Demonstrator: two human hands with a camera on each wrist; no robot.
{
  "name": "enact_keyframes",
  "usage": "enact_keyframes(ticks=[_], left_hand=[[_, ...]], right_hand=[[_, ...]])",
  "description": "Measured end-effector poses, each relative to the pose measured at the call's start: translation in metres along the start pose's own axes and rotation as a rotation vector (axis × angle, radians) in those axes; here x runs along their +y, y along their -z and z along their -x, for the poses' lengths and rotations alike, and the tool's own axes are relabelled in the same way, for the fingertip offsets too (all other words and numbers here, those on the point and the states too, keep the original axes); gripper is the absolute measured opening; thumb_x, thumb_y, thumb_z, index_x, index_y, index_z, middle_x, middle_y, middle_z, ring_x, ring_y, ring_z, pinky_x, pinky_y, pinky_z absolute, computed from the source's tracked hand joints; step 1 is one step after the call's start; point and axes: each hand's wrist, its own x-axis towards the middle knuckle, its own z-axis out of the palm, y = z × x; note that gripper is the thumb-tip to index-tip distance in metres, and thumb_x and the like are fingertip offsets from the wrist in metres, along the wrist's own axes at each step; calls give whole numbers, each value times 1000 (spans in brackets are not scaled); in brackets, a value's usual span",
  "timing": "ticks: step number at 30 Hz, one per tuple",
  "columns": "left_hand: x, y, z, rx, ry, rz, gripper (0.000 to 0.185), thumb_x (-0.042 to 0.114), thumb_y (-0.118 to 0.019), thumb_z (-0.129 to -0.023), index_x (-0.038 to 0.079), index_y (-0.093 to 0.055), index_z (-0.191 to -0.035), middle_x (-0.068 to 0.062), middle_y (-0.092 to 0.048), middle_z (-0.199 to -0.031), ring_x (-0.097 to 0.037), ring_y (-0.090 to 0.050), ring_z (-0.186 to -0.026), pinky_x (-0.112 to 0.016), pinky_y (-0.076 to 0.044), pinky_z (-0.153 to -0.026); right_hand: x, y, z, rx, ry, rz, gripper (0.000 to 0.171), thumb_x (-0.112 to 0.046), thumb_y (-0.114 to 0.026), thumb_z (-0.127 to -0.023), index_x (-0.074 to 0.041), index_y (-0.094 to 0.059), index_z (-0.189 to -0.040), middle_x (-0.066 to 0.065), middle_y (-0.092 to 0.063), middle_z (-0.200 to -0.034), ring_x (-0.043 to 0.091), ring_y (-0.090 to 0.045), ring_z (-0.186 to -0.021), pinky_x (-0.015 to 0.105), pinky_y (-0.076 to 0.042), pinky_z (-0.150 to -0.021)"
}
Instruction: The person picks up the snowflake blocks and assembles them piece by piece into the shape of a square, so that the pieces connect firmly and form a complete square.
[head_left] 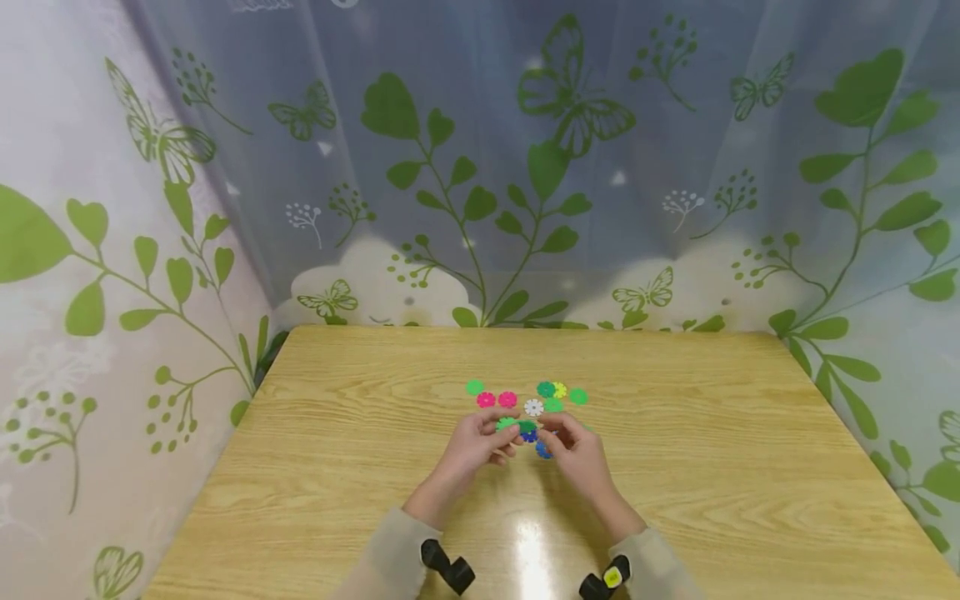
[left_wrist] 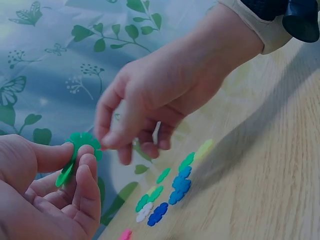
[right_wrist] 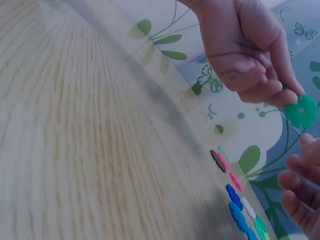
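Note:
My left hand (head_left: 474, 442) pinches two green notched plastic discs (left_wrist: 85, 144) between thumb and fingers. One disc faces the left wrist camera, while the other stands edge-on, slanting down from it. Close beside the discs is my right hand (head_left: 576, 450), its thumb and fingers bent loosely with nothing visible between them. In the right wrist view its fingertips (right_wrist: 306, 139) are just below the held green disc (right_wrist: 302, 111). Beneath the hands lie a dark blue disc (head_left: 529, 437) and a lighter blue disc (head_left: 543, 450), partly covered by the right hand.
Beyond the hands, more discs lie flat on the wooden table (head_left: 337, 467): two pink discs (head_left: 486, 400), a white disc (head_left: 533, 407), a yellow disc (head_left: 560, 389) and several green discs (head_left: 578, 397). A brown disc (right_wrist: 218, 161) shows in the right wrist view. Leaf-patterned curtain (head_left: 480, 167) surrounds the table.

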Motion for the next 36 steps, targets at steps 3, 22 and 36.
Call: enact_keyframes(ticks=[3, 22, 36], left_hand=[[7, 2, 4, 16, -2, -12, 32, 9, -61, -90, -1, -56, -121, -24, -65, -91, -15, -59, -65, -25, -54, -57], [-5, 12, 0, 36, -6, -27, 31, 16, -63, -90, 7, -60, -119, -14, -68, -87, -13, -59, -63, -26, -54, -60], [-5, 14, 3, 33, -28, -44, 38, 16, -62, -90, 0, -55, -124, -15, -68, -87, -13, -59, -64, -24, -54, -59]], right_hand=[[10, 4, -2, 20, -37, 38, 16, 6, -64, -83, 5, -65, -99, 16, -66, -86, 21, -59, -67, 20, -50, -56], [67, 55, 4, 63, -211, 349, 15, -6, -66, -86, -2, -65, -101, 10, -64, -87, 19, -58, -69, 24, -48, -52], [66, 61, 7, -71, -276, 633, 26, -19, -74, -80, 0, -66, -96, 6, -57, -79, 19, -52, -70, 31, -46, -56]])
